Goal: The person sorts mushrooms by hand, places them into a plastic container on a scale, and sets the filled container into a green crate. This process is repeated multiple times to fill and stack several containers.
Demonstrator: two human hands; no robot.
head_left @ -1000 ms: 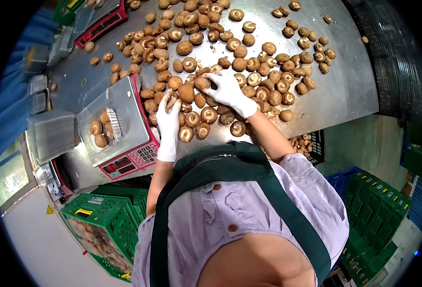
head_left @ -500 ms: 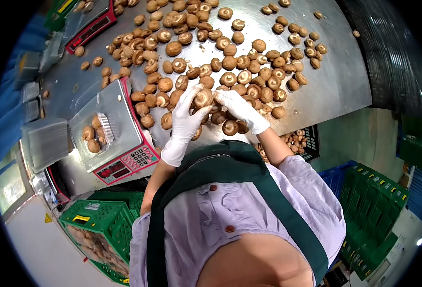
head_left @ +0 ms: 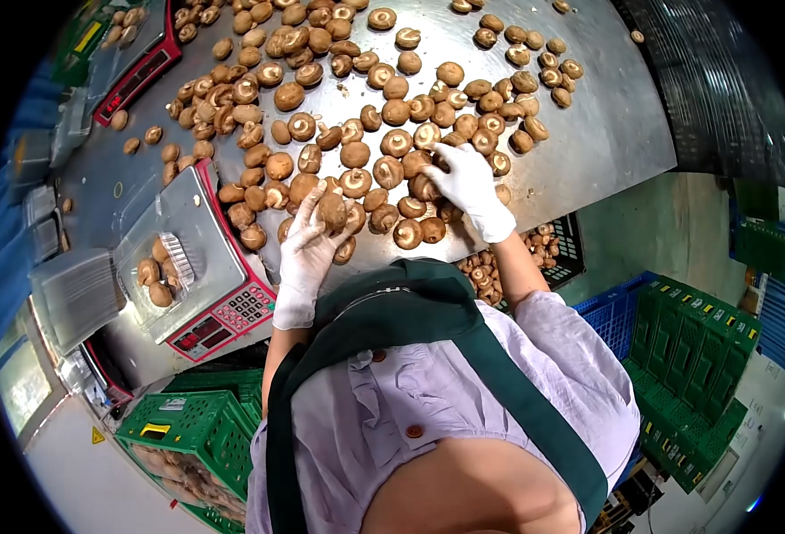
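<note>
My left hand, in a white glove, is closed around a brown shiitake mushroom, whose cap shows between the fingers, just above the near edge of the metal table. More mushrooms lie right beside those fingers. Over the loose mushrooms to the right reaches my right hand, also gloved in white. Its fingers are apart and bent downward, close to a shiitake mushroom; no lifted mushroom shows in it. Caps and stems of the scattered mushrooms face various ways.
To the left, a red-framed scale carries a clear plastic tray with several mushrooms. Stacked clear trays stand beyond it. A second scale sits farther back. Below the table are a mushroom-filled crate and green crates.
My hands have moved apart: the left drew left and down with a mushroom, the right shifted right over the loose mushrooms. The whole view has shifted slightly.
</note>
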